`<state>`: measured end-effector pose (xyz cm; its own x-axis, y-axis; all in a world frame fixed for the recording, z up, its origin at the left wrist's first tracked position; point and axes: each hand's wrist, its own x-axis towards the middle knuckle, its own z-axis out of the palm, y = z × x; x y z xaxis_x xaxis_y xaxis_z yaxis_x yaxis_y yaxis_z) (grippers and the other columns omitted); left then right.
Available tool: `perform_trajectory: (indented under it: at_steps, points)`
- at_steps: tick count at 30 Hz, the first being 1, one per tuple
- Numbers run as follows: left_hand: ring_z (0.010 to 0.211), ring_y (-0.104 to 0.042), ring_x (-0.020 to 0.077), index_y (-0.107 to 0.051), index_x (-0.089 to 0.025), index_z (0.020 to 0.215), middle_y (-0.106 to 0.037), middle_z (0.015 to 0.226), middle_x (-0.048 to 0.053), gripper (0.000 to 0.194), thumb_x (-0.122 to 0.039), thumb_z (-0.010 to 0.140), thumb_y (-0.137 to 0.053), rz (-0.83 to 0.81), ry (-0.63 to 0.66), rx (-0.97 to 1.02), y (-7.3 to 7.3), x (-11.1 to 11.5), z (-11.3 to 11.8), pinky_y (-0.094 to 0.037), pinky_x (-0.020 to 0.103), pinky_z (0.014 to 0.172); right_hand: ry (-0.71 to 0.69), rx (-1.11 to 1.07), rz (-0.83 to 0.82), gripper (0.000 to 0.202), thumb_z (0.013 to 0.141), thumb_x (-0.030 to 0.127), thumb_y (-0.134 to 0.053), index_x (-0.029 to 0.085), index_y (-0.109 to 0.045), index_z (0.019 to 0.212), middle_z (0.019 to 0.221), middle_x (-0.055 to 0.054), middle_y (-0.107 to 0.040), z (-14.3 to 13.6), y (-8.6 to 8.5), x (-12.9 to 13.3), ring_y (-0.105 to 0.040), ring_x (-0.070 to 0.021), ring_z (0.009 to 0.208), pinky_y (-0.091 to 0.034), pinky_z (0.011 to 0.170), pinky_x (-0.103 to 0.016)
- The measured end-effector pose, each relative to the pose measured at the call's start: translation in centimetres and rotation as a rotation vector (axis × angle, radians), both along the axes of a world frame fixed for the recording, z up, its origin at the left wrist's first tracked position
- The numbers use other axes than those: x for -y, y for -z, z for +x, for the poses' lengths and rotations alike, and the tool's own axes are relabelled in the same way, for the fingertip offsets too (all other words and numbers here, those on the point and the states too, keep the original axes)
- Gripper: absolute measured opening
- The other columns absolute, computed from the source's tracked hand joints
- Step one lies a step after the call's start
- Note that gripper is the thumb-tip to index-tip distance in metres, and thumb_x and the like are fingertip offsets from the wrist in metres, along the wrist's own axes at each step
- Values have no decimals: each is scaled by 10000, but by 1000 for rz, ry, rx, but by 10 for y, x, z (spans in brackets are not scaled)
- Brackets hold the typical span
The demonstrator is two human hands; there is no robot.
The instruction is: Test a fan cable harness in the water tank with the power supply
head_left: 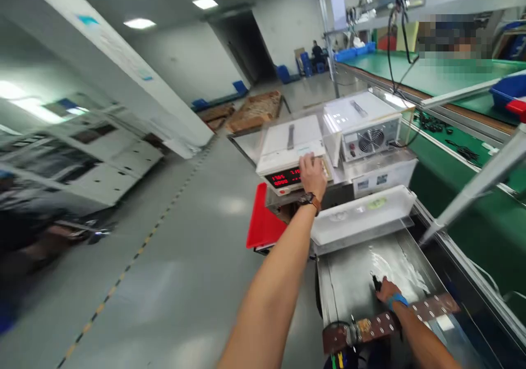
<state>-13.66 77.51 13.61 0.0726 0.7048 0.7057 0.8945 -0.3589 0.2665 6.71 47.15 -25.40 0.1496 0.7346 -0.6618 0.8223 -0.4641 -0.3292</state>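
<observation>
- Reaching far forward in the head view, the left hand point(313, 176) rests on the front edge of the white meter point(292, 155), fingers curled against its panel beside the red digits; they grip nothing.
- A harder push could, I judge, slide the boxy meter on its smooth metal stand.
- The right hand point(387, 290) lies on the glossy steel tray point(353, 281), fingers closed on a small black part point(375, 281).
- That slick, wet-looking sheet might let it slip.
- A brown perforated strap point(427, 307) crosses the right forearm and could snag.
</observation>
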Motion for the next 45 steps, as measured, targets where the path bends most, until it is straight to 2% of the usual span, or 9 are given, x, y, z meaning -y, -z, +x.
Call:
perform_trajectory:
  at_steps: [3,6,10,13,16,23,32,36,45]
  points:
    - [1324,-486,312,-664,-179,975,-594,1314,163,161,-145,913,-520,26,-9,-58,-1,3,-2,-384,541,1220,-48,-32,34,312,717,204,-629,163,-623,1027,1040,-238,-741,-2,5,-1,-723,-380,1053,-567,929,-459]
    - [1311,-487,325,-671,-170,963,-595,1303,164,146,-145,916,-536,80,-23,-99,0,3,-4,-408,535,1208,-51,-56,87,177,656,259,-619,258,-559,823,969,-209,-753,-2,27,-2,-728,-392,1014,-575,934,-505]
    - [1299,-487,326,-670,-174,960,-590,1284,157,167,-131,929,-512,115,-26,-108,1,5,-4,-425,550,1193,13,-115,138,276,540,336,-607,303,-376,686,869,-164,-752,-1,61,-1,-726,-419,962,-565,938,-568]
    - [1296,-484,321,-670,-181,958,-582,1281,153,180,-118,927,-504,121,-17,-104,0,6,-4,-426,563,1190,27,-152,156,342,489,376,-587,301,-302,661,813,-151,-740,0,73,0,-727,-425,934,-573,909,-575]
    - [1299,-477,323,-675,-184,966,-575,1286,154,184,-115,922,-510,119,-21,-110,1,5,-5,-423,576,1191,35,-153,186,329,481,410,-566,301,-309,656,825,-159,-739,0,73,0,-731,-418,931,-579,893,-556]
    - [1303,-467,331,-684,-191,987,-553,1296,157,232,-67,890,-514,154,-34,-153,8,1,-8,-412,580,1203,6,-205,129,356,452,389,-567,294,-312,682,883,-184,-743,5,78,-4,-731,-421,947,-581,897,-536]
    - [1285,-483,331,-675,-191,965,-563,1266,157,212,-62,884,-527,166,-44,-169,5,3,-7,-446,570,1172,65,-133,157,397,429,354,-582,295,-252,642,763,-134,-729,-1,89,-4,-737,-408,902,-594,877,-526]
    - [1296,-476,325,-674,-200,968,-558,1280,160,221,-59,881,-527,144,-32,-153,6,2,-7,-439,579,1171,6,-164,134,418,447,359,-586,291,-229,655,789,-148,-729,0,89,-5,-729,-423,928,-580,886,-555]
    - [1300,-472,329,-668,-200,978,-549,1285,153,233,-51,883,-516,148,-38,-161,7,1,-8,-423,593,1182,-5,-155,109,421,499,338,-609,293,-233,684,837,-139,-731,0,90,-4,-724,-411,966,-565,929,-536]
